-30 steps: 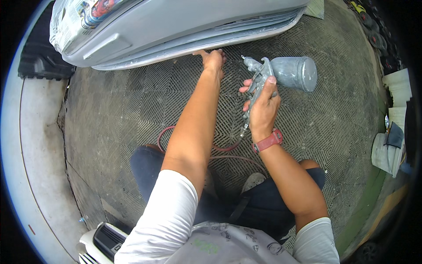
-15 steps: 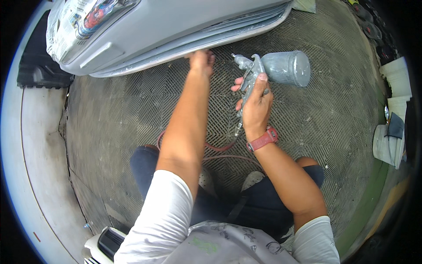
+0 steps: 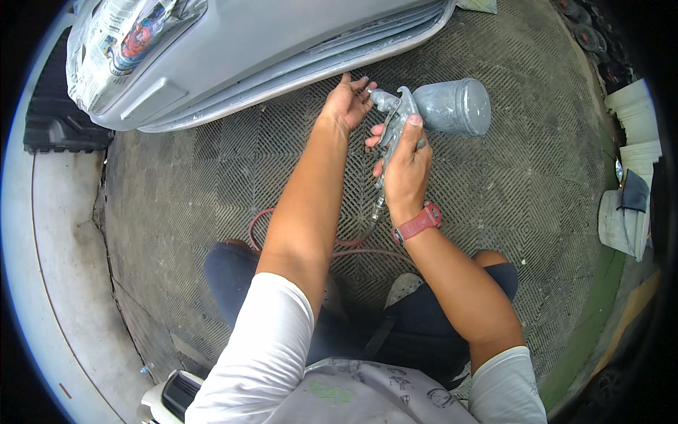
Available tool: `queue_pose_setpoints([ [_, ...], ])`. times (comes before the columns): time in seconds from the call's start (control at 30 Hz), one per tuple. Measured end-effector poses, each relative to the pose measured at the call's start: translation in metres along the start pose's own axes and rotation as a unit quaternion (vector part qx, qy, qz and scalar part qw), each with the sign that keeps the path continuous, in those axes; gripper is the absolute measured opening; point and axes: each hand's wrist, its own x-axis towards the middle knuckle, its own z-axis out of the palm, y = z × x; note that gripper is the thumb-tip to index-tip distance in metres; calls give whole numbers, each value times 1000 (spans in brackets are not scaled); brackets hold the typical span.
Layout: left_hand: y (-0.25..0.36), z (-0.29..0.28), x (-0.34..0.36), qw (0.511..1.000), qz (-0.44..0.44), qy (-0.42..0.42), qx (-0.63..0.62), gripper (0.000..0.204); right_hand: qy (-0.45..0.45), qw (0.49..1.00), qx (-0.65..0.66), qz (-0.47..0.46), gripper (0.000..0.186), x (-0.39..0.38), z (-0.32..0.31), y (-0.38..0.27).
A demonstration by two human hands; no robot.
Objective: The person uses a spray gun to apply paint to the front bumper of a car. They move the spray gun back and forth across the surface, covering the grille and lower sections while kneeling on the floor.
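Observation:
My right hand (image 3: 402, 159) grips a grey, paint-spattered spray gun (image 3: 392, 131) with a round metal cup (image 3: 450, 106) on its side. A pinkish-red hose (image 3: 349, 240) runs from the foot of the gun's handle. My left hand (image 3: 348, 101), fingers apart and slightly curled, is just left of the nozzle; whether a fingertip touches it I cannot tell. Above it sits a large grey painted panel (image 3: 258, 32) with a ridged, lighter lower edge, partly wrapped in newspaper (image 3: 123, 46) at its left end.
Textured floor tiles (image 3: 508, 198) surround my bent legs. A black moulded piece (image 3: 53, 102) lies on the pale ledge (image 3: 67, 247) at left. A white bucket (image 3: 614, 226), pale boards (image 3: 628, 106) and dark clutter (image 3: 590, 35) line the right. A white-and-black object (image 3: 173, 399) is at lower left.
My left hand has turned and its fingers have spread, coming closer to the nozzle. The gun has moved slightly left and up in view, and the panel appears shifted leftward.

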Motion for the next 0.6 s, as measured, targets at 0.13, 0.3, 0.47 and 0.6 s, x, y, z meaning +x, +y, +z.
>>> queue_pose_setpoints([
  [0.13,23,-38,-4,986,13,93,-140,65,-2,1000,-11,-2,68,3,-5,1],
  [0.3,45,-52,-18,992,17,127,-11,64,18,999,-39,-21,66,7,-7,11],
  [0.47,20,-12,-32,989,-58,-50,128,68,59,998,-13,-33,58,15,-10,21],
  [0.6,-25,-6,-80,908,-117,-141,376,52,70,997,5,-16,59,18,-17,24],
])
